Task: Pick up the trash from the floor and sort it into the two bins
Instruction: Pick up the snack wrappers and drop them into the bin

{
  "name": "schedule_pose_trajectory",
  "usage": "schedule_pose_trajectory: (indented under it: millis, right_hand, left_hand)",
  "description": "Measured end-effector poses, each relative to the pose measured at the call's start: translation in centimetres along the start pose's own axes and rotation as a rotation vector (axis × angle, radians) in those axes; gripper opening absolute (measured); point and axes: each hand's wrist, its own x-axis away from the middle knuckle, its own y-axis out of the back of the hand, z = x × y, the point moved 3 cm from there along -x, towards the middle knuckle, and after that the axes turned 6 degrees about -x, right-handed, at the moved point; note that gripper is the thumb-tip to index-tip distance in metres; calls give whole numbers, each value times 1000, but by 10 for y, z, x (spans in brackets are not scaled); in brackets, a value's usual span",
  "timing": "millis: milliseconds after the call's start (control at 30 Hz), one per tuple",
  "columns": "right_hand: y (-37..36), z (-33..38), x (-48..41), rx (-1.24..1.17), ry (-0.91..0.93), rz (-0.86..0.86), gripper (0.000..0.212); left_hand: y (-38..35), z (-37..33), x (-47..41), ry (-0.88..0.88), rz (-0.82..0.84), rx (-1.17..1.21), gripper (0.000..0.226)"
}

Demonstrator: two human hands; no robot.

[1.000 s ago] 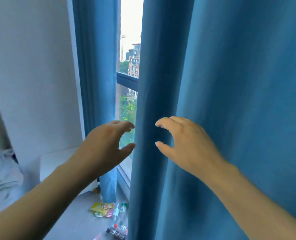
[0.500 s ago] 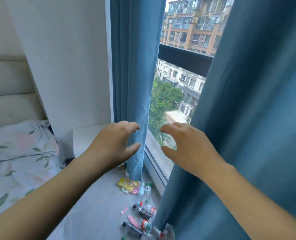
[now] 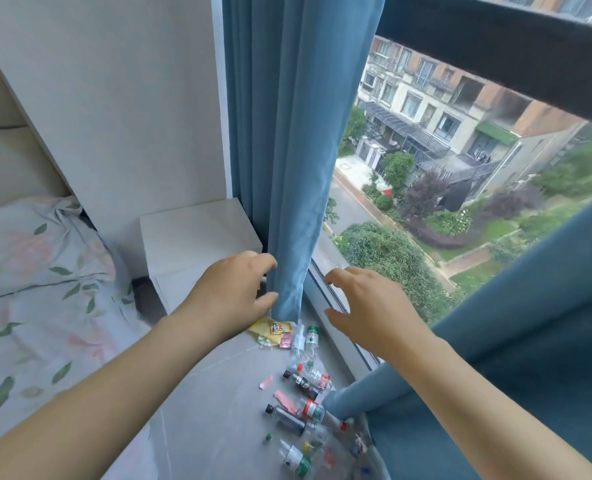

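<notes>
A blue curtain (image 3: 287, 168) hangs mid-frame over the grey floor (image 3: 201, 393); the left hand (image 3: 233, 292) and right hand (image 3: 367, 306) hover apart, fingers half-curled, holding nothing; trash (image 3: 305, 379) lies along the window, lower centre: a dark bottle (image 3: 285, 415) on its side, cap pointing frame-left; a clear bottle (image 3: 310, 341), green cap pointing up-frame; a crumpled yellow wrapper (image 3: 270, 329).

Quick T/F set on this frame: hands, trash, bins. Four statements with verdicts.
1. The right hand holds a bottle. False: it holds nothing.
2. Bottles lie on the floor by the window. True.
3. Both bins are in view. False: no bin shows.
4. A yellow wrapper lies at the foot of the left curtain. True.
</notes>
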Motion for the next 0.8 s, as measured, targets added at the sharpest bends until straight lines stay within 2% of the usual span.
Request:
schedule_pose_trajectory:
  millis: [267,433,633,800]
  right_hand:
    - [-53,-47,-84,-54,-36,77,41]
    - [-103,-80,-144,-75,-49,118,41]
    - [-200,-118,-203,-95,-92,157,38]
    - [-310,-149,-254,-80,-113,132,31]
  left_hand:
    - [-65,32,-76,54,154,6,31]
    - [-124,51,-133,60,235,-29,34]
    - [-219,91,-191,53,287,-83,32]
    - [-332,137,-237,38,299,-109,33]
